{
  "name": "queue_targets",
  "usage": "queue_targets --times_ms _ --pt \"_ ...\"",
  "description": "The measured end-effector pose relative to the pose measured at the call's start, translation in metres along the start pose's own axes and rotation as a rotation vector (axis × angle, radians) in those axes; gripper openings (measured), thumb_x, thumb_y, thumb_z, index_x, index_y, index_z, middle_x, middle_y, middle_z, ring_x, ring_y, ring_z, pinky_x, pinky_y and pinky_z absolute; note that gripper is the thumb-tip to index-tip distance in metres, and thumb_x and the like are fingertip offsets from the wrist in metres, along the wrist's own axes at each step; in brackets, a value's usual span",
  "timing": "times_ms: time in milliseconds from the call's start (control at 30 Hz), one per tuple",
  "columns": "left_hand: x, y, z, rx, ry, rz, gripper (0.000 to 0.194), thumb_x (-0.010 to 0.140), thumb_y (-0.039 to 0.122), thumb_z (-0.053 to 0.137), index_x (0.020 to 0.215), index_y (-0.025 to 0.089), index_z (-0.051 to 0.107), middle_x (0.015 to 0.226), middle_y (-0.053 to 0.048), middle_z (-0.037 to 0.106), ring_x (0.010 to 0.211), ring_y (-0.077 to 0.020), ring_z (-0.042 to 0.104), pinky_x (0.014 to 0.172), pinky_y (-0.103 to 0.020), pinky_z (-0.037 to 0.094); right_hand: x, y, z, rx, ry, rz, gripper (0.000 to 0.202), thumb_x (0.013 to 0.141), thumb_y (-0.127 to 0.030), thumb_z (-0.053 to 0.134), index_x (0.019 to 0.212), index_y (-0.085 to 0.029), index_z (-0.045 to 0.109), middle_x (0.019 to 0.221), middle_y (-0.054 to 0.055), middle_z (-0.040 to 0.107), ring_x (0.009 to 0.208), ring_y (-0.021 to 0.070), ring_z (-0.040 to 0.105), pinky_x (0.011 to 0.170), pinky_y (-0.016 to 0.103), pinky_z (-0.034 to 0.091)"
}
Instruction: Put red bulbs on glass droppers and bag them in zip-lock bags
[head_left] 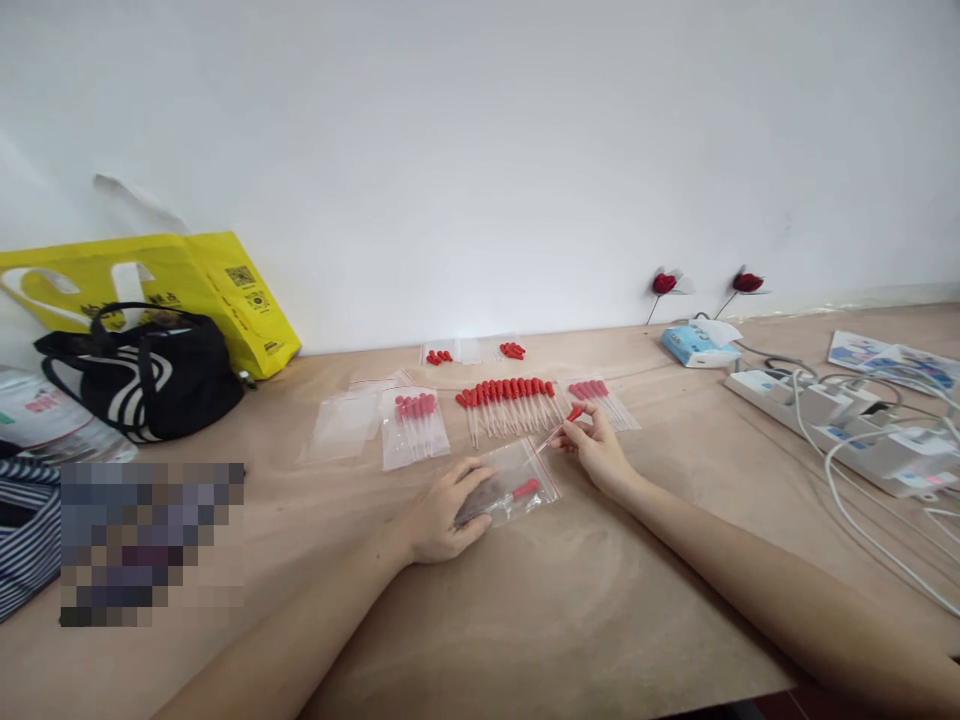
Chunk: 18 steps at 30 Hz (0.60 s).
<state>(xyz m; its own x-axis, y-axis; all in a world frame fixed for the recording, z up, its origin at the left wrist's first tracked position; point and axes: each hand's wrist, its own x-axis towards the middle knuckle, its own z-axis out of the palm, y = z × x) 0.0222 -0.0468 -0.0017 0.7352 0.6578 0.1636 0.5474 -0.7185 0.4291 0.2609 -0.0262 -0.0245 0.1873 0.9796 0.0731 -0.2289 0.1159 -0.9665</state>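
My left hand (442, 515) grips a clear zip bag (499, 490) with a red line along its mouth, fingers on top and thumb at the near edge. One red-bulbed dropper (526, 488) lies in that bag. Pinched by its red bulb, another dropper (574, 413) is in my right hand (600, 455), its thin clear tube pointing at the bag's mouth. Just beyond, a row of several droppers (514, 393) lies side by side. A bag of droppers (415, 425) is left of the row; another bagged group (600, 395) is right of it.
Flat empty zip bags (341, 425) lie at left. Small bags with red bulbs (513, 350) are by the wall. A black bag (150, 370) and yellow tote (247, 300) stand left; a tissue pack (697, 345) and power strip (847, 430) with cables occupy the right.
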Motion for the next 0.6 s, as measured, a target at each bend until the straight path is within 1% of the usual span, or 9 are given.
queue_targets --times_ms 67,133,233,300,367,433,467,533,600 --pt "0.000 0.001 -0.001 -0.023 -0.008 -0.021 0.059 0.076 0.025 0.051 0.130 0.023 0.027 0.121 -0.007 0.047 0.109 -0.0221 0.046 0.093 -0.039 0.038 -0.004 0.001 0.003 0.032 -0.053 0.037 0.050 0.059 -0.046 0.063 0.091 -0.024 0.033 0.063 -0.007 0.056 0.052 0.0100 0.055 0.054 0.024 0.041" --pt "0.001 0.002 -0.003 -0.043 -0.029 -0.033 0.062 0.078 0.028 0.051 0.132 0.024 0.021 0.121 -0.007 0.048 0.110 -0.0221 0.046 0.093 -0.040 0.037 -0.008 0.003 0.006 0.028 -0.098 0.043 0.049 0.059 -0.047 0.064 0.088 -0.023 0.032 0.064 -0.007 0.057 0.052 0.0098 0.055 0.055 0.025 0.042" --pt "0.000 0.002 -0.008 -0.048 -0.080 -0.027 0.061 0.078 0.033 0.051 0.131 0.024 0.023 0.129 -0.007 0.042 0.117 -0.0238 0.040 0.097 -0.042 0.033 -0.012 0.004 0.008 -0.047 -0.150 0.027 0.046 0.060 -0.045 0.065 0.085 -0.023 0.034 0.057 -0.009 0.053 0.049 0.0089 0.051 0.051 0.023 0.040" --pt "0.000 0.002 -0.011 -0.046 -0.113 -0.017 0.058 0.079 0.035 0.050 0.130 0.024 0.025 0.133 -0.007 0.037 0.121 -0.0251 0.035 0.099 -0.043 0.030 -0.011 0.004 0.008 -0.108 -0.222 0.028 0.040 0.060 -0.044 0.065 0.080 -0.022 0.038 0.053 -0.009 0.049 0.046 0.0073 0.047 0.048 0.021 0.037" --pt "-0.001 0.001 -0.013 -0.042 -0.139 -0.012 0.057 0.079 0.035 0.050 0.130 0.025 0.026 0.135 -0.006 0.036 0.122 -0.0260 0.033 0.100 -0.045 0.029 -0.008 0.004 0.006 -0.163 -0.324 0.041 0.036 0.060 -0.043 0.066 0.074 -0.020 0.043 0.054 -0.008 0.049 0.046 0.0062 0.045 0.047 0.020 0.035" --pt "-0.001 0.000 -0.014 -0.034 -0.155 -0.017 0.058 0.079 0.035 0.050 0.131 0.024 0.026 0.135 -0.006 0.036 0.124 -0.0267 0.031 0.101 -0.046 0.028 -0.005 0.005 0.004 -0.205 -0.383 0.051 0.035 0.057 -0.043 0.068 0.073 -0.018 0.050 0.058 -0.006 0.051 0.049 0.0063 0.045 0.048 0.021 0.036" --pt "-0.001 -0.001 -0.013 -0.031 -0.158 -0.021 0.058 0.079 0.035 0.049 0.131 0.024 0.026 0.135 -0.006 0.035 0.124 -0.0271 0.030 0.101 -0.046 0.027 -0.003 0.006 0.003 -0.219 -0.382 0.052 0.036 0.056 -0.043 0.069 0.074 -0.017 0.053 0.060 -0.005 0.052 0.050 0.0068 0.046 0.049 0.022 0.037" --pt "-0.001 -0.001 -0.012 -0.026 -0.160 -0.023 0.058 0.079 0.035 0.049 0.131 0.023 0.026 0.136 -0.006 0.035 0.126 -0.0279 0.028 0.102 -0.047 0.026 -0.001 0.007 0.002 -0.235 -0.334 0.055 0.042 0.052 -0.043 0.071 0.080 -0.016 0.055 0.062 -0.004 0.054 0.052 0.0074 0.047 0.051 0.023 0.039" --pt "-0.001 -0.001 -0.011 -0.022 -0.154 -0.020 0.058 0.080 0.035 0.048 0.132 0.023 0.025 0.136 -0.006 0.035 0.126 -0.0282 0.026 0.102 -0.048 0.025 0.000 0.007 0.001 -0.230 -0.271 0.053 0.048 0.050 -0.043 0.073 0.086 -0.017 0.054 0.062 -0.005 0.053 0.050 0.0073 0.047 0.050 0.023 0.039"
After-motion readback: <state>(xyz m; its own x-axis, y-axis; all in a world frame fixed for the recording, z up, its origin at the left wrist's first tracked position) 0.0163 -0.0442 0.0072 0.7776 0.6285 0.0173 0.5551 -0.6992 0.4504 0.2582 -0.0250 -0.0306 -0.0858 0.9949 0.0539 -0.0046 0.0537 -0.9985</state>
